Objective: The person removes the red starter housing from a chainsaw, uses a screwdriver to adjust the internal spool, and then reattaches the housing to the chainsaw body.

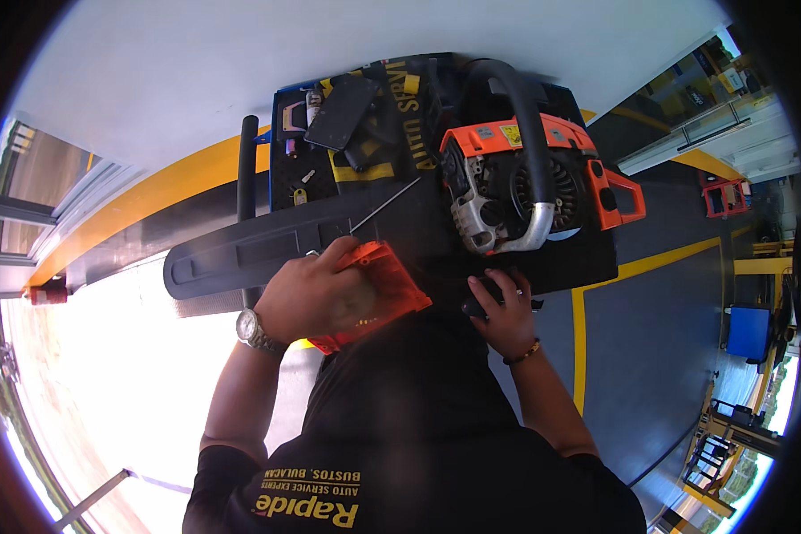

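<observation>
My left hand (316, 294), with a wristwatch, grips an orange plastic cover (378, 294). My right hand (501, 310) is curled at the front edge of the black cart top (581, 265), around a small dark object that I cannot make out. Beyond it lies an orange chainsaw engine (481, 178) with a curved black handle (534, 156) and exposed finned parts. A long black bar sheath (222, 258) lies to the left, and a thin metal rod (392, 200) points diagonally from near my left fingers.
A phone-like black slab (340, 114), small items and a black-and-yellow cloth (409, 125) sit at the cart's back. A white surface (347, 36) stands behind it. Yellow lines (578, 347) mark the floor. A blue box (748, 334) and yellow equipment (761, 267) are at the right.
</observation>
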Available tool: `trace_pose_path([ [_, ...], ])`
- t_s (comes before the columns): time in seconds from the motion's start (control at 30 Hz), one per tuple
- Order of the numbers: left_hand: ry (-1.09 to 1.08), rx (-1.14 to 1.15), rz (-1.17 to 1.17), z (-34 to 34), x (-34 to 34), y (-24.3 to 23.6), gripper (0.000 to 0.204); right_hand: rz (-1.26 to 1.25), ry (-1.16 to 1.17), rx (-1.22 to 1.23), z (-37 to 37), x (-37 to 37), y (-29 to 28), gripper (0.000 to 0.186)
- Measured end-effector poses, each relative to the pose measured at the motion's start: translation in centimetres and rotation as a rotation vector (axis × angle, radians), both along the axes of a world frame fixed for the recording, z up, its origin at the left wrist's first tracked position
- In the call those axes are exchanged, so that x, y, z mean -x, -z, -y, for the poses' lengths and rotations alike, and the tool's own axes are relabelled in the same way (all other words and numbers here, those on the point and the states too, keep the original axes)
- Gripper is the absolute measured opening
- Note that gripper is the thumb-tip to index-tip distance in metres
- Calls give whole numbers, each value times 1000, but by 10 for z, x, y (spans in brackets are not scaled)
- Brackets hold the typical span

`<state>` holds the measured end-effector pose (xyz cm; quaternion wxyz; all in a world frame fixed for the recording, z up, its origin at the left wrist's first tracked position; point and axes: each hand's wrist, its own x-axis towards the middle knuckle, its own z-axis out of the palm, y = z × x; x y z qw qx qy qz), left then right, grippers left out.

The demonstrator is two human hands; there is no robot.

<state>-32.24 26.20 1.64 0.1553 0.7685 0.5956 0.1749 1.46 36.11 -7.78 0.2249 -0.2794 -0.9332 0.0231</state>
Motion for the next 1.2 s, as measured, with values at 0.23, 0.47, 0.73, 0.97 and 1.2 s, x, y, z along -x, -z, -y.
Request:
trace_pose_path([
  [0.23, 211, 101, -132, -37, -27, -5, 26, 62, 18, 35, -10, -12, -3, 65],
  [0.47, 168, 41, -178, -48, -30, -16, 31, 30, 87, 140, -19, -25, -25, 58],
  [0.73, -56, -55, 176, -33, -32, -2, 50, -54, -39, 365, -27, -48, -23, 50],
  [0.97, -307, -77, 291, -61, -28, -8, 38, -376, -21, 298, -38, -64, -12, 37],
  [1.2, -444, 242, 48, -94, -1, 9, 25, -134, -239, 85, -82, -86, -64, 28],
])
